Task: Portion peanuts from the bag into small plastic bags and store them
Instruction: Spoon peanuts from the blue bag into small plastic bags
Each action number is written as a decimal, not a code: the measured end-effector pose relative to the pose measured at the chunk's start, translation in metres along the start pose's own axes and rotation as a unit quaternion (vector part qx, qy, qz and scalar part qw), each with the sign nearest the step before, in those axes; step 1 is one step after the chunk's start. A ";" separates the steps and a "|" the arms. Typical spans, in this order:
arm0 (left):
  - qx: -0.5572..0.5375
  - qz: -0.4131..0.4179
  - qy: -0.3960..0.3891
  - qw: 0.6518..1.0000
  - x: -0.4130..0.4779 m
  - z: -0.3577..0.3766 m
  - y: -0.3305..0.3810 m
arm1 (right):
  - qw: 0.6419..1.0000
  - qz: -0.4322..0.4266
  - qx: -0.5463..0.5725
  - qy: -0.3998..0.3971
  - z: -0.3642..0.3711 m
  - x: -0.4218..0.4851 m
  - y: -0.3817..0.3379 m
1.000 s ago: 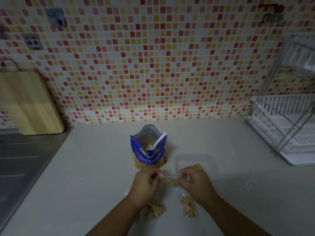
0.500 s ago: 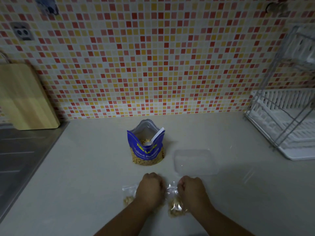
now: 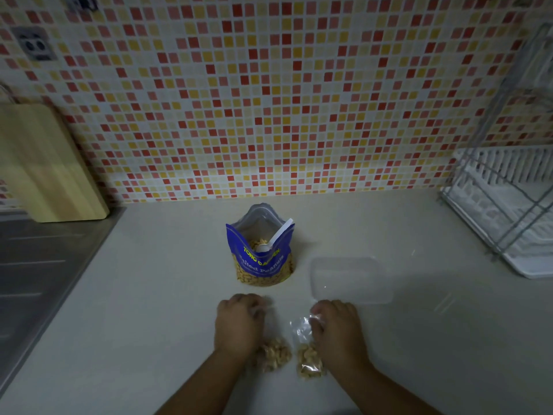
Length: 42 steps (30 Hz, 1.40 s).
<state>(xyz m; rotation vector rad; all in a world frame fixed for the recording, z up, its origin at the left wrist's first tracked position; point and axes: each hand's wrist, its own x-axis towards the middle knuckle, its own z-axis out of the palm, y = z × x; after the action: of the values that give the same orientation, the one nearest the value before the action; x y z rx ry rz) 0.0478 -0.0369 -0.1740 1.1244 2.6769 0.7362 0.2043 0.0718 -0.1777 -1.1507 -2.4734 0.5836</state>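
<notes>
At 6 o'clock my left hand (image 3: 239,324) grips the left bag (image 3: 273,354), my right hand (image 3: 338,330) the right bag (image 3: 308,359), just parted from one shared seal. Both look sealed, ready for the tub (image 3: 350,280) at 1 o'clock; pouch (image 3: 260,256) at 12.

The left hand (image 3: 239,324) is knuckles up, its fingers (image 3: 254,304) curled over the top of the first small bag (image 3: 273,354). The right hand (image 3: 338,330) is beside it but apart, also knuckles up, pinching the neck of the second small bag (image 3: 309,359). Both bare forearms (image 3: 395,390) reach in from the lower edge.
</notes>
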 end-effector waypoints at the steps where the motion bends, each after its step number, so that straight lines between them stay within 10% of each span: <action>1: -0.003 -0.026 -0.017 1.000 0.001 -0.004 -0.009 | 1.000 -0.026 0.012 -0.001 0.003 0.004 -0.006; 12: 0.006 -0.061 -0.135 0.989 -0.005 -0.017 -0.012 | 0.981 -0.076 -0.031 -0.177 0.034 0.026 -0.047; 31: -0.273 -0.100 -0.159 0.943 -0.004 -0.039 -0.006 | 0.977 0.027 0.178 -0.113 0.011 0.029 -0.032; 42: -0.238 0.001 -0.122 0.963 0.001 -0.043 0.012 | 0.984 -0.148 0.088 -0.045 -0.008 0.032 -0.042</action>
<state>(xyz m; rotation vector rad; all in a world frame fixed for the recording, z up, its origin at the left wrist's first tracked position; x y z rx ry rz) 0.0417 -0.0455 -0.1307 1.0093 2.1329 1.0866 0.1614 0.0741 -0.1458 -0.6861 -2.5422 0.7597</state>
